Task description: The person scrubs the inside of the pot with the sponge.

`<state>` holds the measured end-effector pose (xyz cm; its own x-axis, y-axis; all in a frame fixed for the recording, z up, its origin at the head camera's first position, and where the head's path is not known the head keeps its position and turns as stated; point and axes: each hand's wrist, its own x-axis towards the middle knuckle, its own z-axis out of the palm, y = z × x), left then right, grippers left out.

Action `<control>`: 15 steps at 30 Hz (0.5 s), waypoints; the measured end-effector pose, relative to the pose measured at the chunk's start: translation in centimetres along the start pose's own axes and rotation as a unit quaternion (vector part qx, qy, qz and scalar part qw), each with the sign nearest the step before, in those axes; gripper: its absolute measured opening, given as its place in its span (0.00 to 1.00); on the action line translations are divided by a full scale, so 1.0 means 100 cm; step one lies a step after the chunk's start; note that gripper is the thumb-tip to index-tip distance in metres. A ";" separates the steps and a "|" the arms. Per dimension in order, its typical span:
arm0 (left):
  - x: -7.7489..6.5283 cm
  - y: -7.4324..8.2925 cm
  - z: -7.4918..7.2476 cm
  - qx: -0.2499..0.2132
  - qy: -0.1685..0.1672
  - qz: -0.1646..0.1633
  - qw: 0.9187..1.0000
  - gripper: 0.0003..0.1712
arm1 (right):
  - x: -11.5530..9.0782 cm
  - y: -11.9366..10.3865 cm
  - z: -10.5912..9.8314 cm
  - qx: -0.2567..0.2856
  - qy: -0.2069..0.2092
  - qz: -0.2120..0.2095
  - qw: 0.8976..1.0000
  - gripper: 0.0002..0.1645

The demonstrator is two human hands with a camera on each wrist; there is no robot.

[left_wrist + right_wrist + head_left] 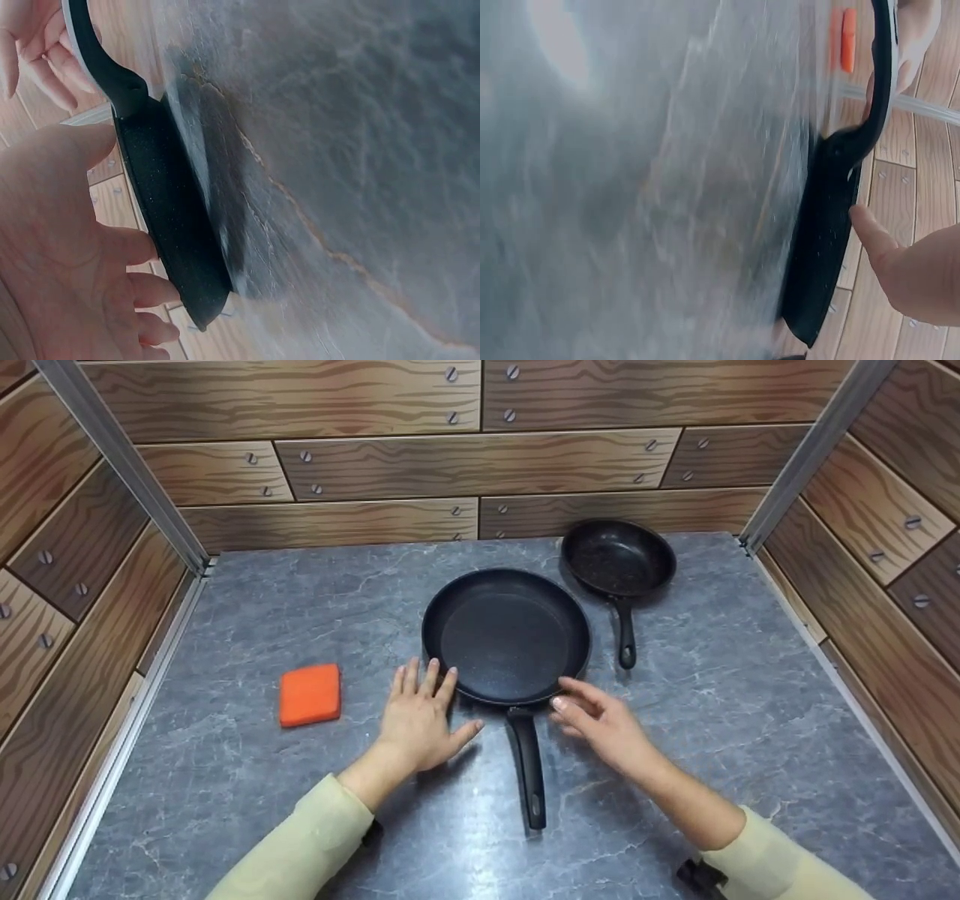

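A large black frying pan [510,637] sits on the grey marbled table, its handle [529,772] pointing toward me. At the pan's lower left, my left hand [420,720] has its fingers spread and fairly straight, with fingertips at the rim. The left wrist view shows that hand [67,232] beside the pan's outer wall [172,210]. My right hand [607,727] is by the lower right rim, fingers loosely bent and holding nothing. In the right wrist view, one digit of the right hand [922,270] reaches the rim of the pan [817,240]; the other fingers are not visible.
A smaller dark frying pan [619,559] stands at the back right, its handle toward the front. An orange square pad-like object [310,694] lies on the table [247,810] left of my left hand. Wood-patterned walls [480,465] bound the back and both sides.
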<state>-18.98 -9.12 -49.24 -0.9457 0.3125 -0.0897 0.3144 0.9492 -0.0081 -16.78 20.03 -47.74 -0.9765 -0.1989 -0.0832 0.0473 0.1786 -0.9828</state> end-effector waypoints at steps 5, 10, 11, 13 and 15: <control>0.000 0.000 0.000 -0.006 0.002 0.000 1.000 0.58 | -0.005 0.003 0.004 0.067 -0.034 0.058 0.995 0.37; 0.000 0.000 0.000 -0.011 0.003 0.000 1.000 0.58 | -0.007 0.006 0.008 0.084 -0.053 0.090 0.991 0.40; 0.000 0.000 0.000 -0.011 0.003 0.000 1.000 0.58 | -0.007 0.007 0.008 0.085 -0.055 0.095 0.990 0.41; -0.001 0.000 0.000 -0.011 0.004 0.000 1.000 0.58 | -0.007 0.009 0.010 0.088 -0.060 0.105 0.989 0.41; 0.000 0.000 0.000 -0.012 0.004 0.001 1.000 0.58 | -0.007 0.011 0.012 0.093 -0.065 0.114 0.987 0.41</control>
<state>-18.95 -9.16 -49.23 -0.9458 0.3144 -0.0814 0.3141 0.9492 0.0160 -15.83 19.20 -49.01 -0.9015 -0.2984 -0.3134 0.3118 0.0544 -0.9486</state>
